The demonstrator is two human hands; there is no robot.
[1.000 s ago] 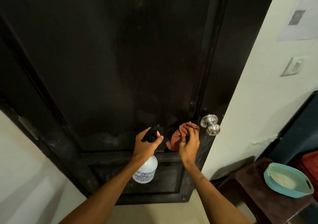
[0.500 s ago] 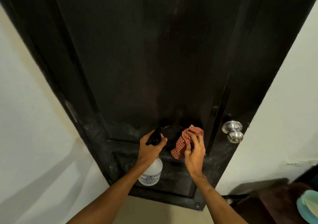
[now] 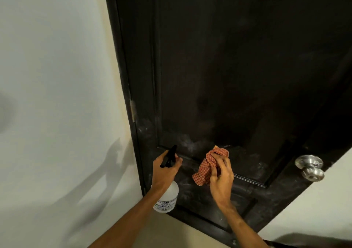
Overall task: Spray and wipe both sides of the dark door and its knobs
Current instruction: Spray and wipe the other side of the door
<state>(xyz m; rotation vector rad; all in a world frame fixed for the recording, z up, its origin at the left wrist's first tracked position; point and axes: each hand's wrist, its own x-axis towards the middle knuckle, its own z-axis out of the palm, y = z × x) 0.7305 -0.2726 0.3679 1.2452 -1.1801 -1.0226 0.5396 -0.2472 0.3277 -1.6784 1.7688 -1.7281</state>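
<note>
The dark door [image 3: 228, 66] fills the upper right of the view, with dusty pale smears along its lower panels. A silver knob [image 3: 310, 166] sticks out at its right edge. My left hand [image 3: 164, 171] grips a clear spray bottle [image 3: 168, 196] with a black trigger head, held in front of the door's left side. My right hand [image 3: 222, 175] holds a bunched red checked cloth [image 3: 208, 165] just before the middle rail of the door, left of the knob.
A white wall [image 3: 57, 95] runs along the left, meeting the black door frame [image 3: 123, 76] with a hinge. Another pale wall [image 3: 314, 209] lies right of the door, and beige floor shows below.
The view has swung left, so the door and knob sit further right and the stool and bowl have left the frame. Both hands keep their grip on the bottle and cloth, shifted slightly left along the door.
</note>
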